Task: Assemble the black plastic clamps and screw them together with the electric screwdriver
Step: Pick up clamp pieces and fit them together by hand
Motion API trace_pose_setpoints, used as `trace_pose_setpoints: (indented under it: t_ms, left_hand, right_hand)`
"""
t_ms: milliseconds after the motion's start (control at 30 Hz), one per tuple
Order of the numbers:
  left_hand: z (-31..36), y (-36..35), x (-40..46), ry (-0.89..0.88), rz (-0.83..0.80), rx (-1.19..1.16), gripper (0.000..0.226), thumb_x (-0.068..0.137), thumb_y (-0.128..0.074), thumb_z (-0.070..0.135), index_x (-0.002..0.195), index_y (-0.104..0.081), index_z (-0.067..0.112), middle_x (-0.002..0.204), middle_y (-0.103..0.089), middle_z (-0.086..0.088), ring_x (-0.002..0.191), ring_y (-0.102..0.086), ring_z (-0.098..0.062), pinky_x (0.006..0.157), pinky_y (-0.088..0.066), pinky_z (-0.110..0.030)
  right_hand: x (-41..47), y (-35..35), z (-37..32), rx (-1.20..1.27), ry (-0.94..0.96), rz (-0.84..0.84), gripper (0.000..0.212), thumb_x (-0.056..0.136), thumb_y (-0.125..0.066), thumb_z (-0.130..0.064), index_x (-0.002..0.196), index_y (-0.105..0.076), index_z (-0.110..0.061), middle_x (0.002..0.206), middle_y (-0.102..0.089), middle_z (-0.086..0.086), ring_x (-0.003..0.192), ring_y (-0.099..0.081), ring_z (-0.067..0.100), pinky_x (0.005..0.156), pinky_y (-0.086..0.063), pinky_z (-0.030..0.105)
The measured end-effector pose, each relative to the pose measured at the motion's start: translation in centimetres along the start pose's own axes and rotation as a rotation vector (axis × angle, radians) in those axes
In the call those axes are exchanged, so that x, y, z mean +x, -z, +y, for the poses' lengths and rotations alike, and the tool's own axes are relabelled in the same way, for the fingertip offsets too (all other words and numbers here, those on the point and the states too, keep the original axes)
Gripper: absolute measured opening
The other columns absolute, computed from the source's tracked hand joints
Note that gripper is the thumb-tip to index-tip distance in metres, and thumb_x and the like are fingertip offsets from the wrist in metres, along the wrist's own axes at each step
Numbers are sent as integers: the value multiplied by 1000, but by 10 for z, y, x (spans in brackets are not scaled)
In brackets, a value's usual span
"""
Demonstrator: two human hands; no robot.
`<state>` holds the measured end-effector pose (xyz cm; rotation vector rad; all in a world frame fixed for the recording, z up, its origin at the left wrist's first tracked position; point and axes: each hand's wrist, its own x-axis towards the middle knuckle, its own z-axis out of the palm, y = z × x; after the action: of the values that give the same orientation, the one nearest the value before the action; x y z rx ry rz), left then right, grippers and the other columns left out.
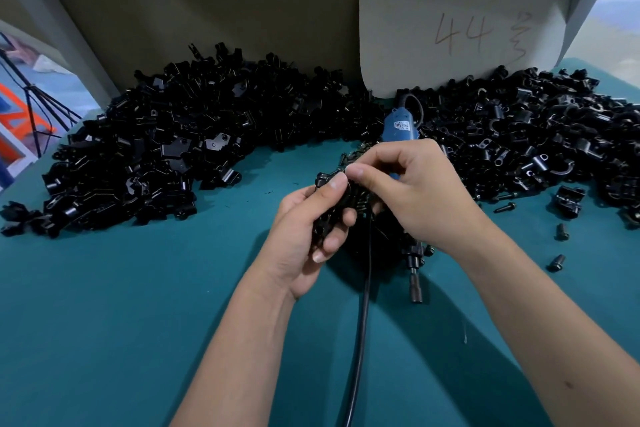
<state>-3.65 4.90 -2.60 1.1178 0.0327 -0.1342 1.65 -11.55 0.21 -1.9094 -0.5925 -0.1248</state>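
The left hand (308, 218) grips a black plastic clamp assy (329, 215) above the teal table mat (138, 305), fingers curled round its lower body, thumb pressed on top. The right hand (412, 191) meets it from the right, thumb and forefinger pinched at the clamp's upper end; whether a screw sits in that pinch cannot be told, as the fingertips cover the spot. Both hands are together on the one part, centre of view, just in front of the electric screwdriver (398, 128). Handling, judged: clamp is light, rigid moulded plastic, smooth and somewhat slick, not fragile; small lugs may snag. Best hold is across the flat sides of the body, leaving the screw hole end clear, approx. as the left hand has it. Orientation: clamp's long axis runs from lower left by the palm up toward the far side, upper end tilted slightly left; exact face direction cannot be read, black on black. Screwdriver lies on the mat, long axis near to far, blue body at the far end, bit end (415, 288) toward the person, cable (363, 305) running down to the near edge. Loose parts: left pile (173, 149) and right pile (519, 135) flank the work area; loose screws (557, 262) lie apart on the mat at right.
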Motion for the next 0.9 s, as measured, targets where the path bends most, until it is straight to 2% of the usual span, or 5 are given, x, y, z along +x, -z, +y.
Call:
trace_pose_setpoints:
  t_ms: [267, 433, 633, 733, 900]
  left_hand:
    - [-4, 1, 2, 25, -43, -46, 36, 93, -65, 45, 93, -73, 11, 70, -57, -7, 34, -38, -4, 28, -24, -13]
    - [-4, 0, 2, 33, -74, -87, 37, 94, -64, 46, 91, -75, 11, 68, -56, -4, 34, -38, -3, 28, -24, -13]
    - [1, 4, -1, 37, -132, -179, 35, 98, -60, 43, 89, -75, 13, 67, -54, -3, 35, -38, -2, 30, -23, -12]
    - [1, 2, -1, 21, -122, -136, 33, 97, -61, 42, 92, -76, 13, 67, -55, -4, 34, -38, -3, 29, -22, -13]
    - [1, 0, -2, 11, -118, -77, 35, 96, -61, 44, 87, -77, 14, 67, -57, -4, 33, -39, -2, 29, -21, -13]
  right_hand:
    - [4, 0, 13, 245, -14, -5, 4, 92, -80, -13, 93, -80, -16, 84, -77, 6, 71, -72, 23, 68, -59, 29]
    - [5, 1, 13, 412, 0, 28, 14, 84, -83, -8, 96, -78, -12, 81, -74, 10, 68, -69, 22, 68, -58, 29]
    - [0, 4, 9, 585, -3, -69, 27, 94, -70, 4, 117, -73, -9, 101, -80, 14, 92, -75, 18, 70, -59, 26]
    - [0, 2, 8, 580, -100, -35, 12, 100, -69, -11, 109, -75, -7, 93, -77, 10, 79, -67, 17, 62, -57, 28]
    - [0, -2, 9, 429, -127, -9, 22, 91, -79, -25, 82, -74, -6, 63, -58, 8, 56, -52, 20, 50, -49, 27]
